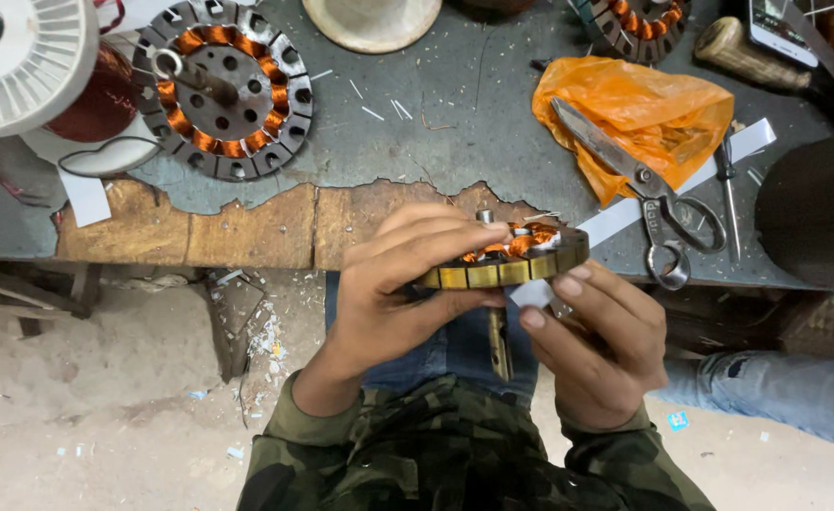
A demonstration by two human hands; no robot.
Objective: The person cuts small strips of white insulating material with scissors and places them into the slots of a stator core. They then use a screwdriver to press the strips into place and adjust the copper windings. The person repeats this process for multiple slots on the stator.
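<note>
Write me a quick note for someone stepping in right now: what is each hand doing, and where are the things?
Left hand: grips the round stator from the top and side, in the air in front of the bench edge.
Right hand: supports it from below, fingers pinching a small white paper slip at its rim.
Done: some slots hold copper coils.
Left: I cannot tell how many.
Scissors lie on the bench, by the orange bag.

The left hand (407, 284) covered most of the stator (511, 255), so its near windings were hidden — only a patch of copper showed. Its shaft (499, 345) vanished behind the fingers. The top edge cut off the spool (19, 57), the white disc (371, 21) and a second stator (639, 24). The strip (534, 294) under the right hand (592, 345) was mostly hidden.
</note>
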